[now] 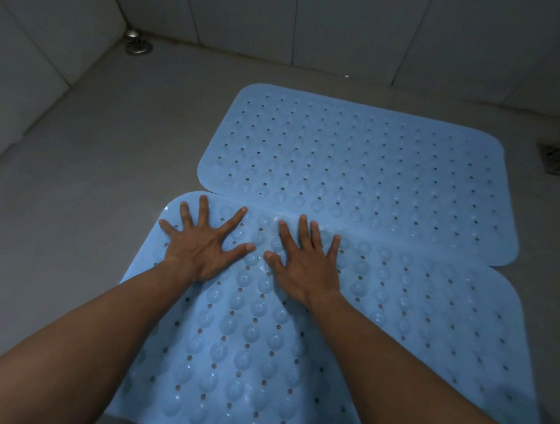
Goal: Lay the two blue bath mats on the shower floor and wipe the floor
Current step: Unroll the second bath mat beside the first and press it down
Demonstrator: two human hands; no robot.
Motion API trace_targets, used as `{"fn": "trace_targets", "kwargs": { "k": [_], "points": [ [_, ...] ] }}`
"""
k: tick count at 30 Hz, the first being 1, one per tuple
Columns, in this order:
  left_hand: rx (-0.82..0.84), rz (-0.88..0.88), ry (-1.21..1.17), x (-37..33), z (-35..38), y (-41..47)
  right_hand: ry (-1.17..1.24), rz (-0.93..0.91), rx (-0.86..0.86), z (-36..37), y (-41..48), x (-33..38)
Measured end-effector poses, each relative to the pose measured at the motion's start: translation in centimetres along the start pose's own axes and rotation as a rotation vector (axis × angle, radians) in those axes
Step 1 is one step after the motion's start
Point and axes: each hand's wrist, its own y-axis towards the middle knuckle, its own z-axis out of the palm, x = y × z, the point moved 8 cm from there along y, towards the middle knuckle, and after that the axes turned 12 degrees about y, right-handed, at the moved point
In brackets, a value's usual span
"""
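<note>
Mat-laying step: left hand (202,243) and right hand (305,265), fingers (238,216) splayed, press near mat (395,331) beside far mat (365,164); floor-wiping likely next

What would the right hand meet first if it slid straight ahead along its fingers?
Likely the far perforated blue rubber bath mat, its near edge just beyond the right hand, which presses flat on the near blue bath mat.

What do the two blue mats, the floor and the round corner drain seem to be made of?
Near mat and far mat: probably soft plastic or rubber, glossy, with moulded bumps and punched holes. Floor: matt grey, perhaps stone or cement. Round drain: shiny metal, reflecting light.
</note>
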Motion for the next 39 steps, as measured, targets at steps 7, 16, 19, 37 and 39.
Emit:
{"fn": "trace_targets", "kwargs": {
  "k": [7, 16, 19, 37, 39],
  "points": [
    [0.0, -0.005, 0.23, -1.4, -2.0, -0.1, 0.303, -0.082, -0.055, -5.0, -2.9, -3.6],
    [-0.334, 0.265, -0.11, -23.3, -4.1, -6.9, 0.025, 0.399, -0.222, -8.7, -13.0, -23.9],
    [-0.275, 0.36, -0.07, -28.9, -3.5, -6.9, 0.044, 0.458, -0.236, -8.2, -14.7, -26.9],
    [-0.18, 0.225, -0.009, -31.8, -2.0, -6.2, 0.027, 0.33, -0.309, -7.8, -13.7, -27.3],
    [-0.162, 0.231, -0.009, -31.8, -2.1, -6.3, 0.039, 0.341, -0.276, -7.6, -13.7, -27.3]
  ]
}}
